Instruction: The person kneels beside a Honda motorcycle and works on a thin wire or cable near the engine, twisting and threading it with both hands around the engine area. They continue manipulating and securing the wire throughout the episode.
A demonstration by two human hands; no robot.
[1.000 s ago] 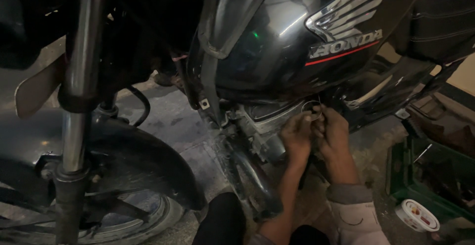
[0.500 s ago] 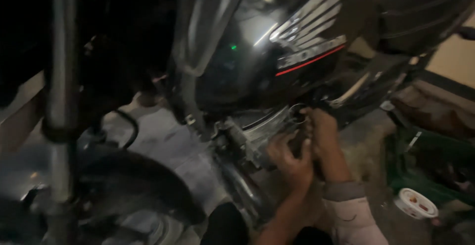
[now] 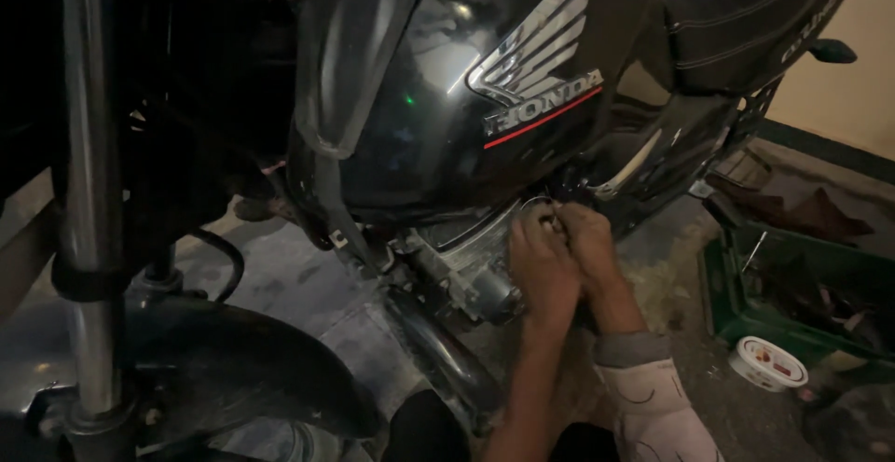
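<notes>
A black motorcycle fills the view, its glossy fuel tank [image 3: 447, 98] above the engine [image 3: 471, 271]. My left hand [image 3: 539, 262] and my right hand [image 3: 587, 248] are pressed together just under the tank's rear edge, fingers pinched around a small part with a thin wire [image 3: 541, 206] looping out of it. What exactly the fingers grip is hidden in the dark. A light sleeve covers my right forearm [image 3: 653, 397].
The chrome front fork [image 3: 91, 192] and black front mudguard [image 3: 214, 359] stand at the left. A green crate [image 3: 746, 303] with tools sits on the floor at the right, a small round white tub [image 3: 766, 362] beside it. The seat [image 3: 746, 14] runs off to the upper right.
The view has shifted and steadied, bringing the tank closer to centre. Both hands have stayed together at the same spot under the tank.
</notes>
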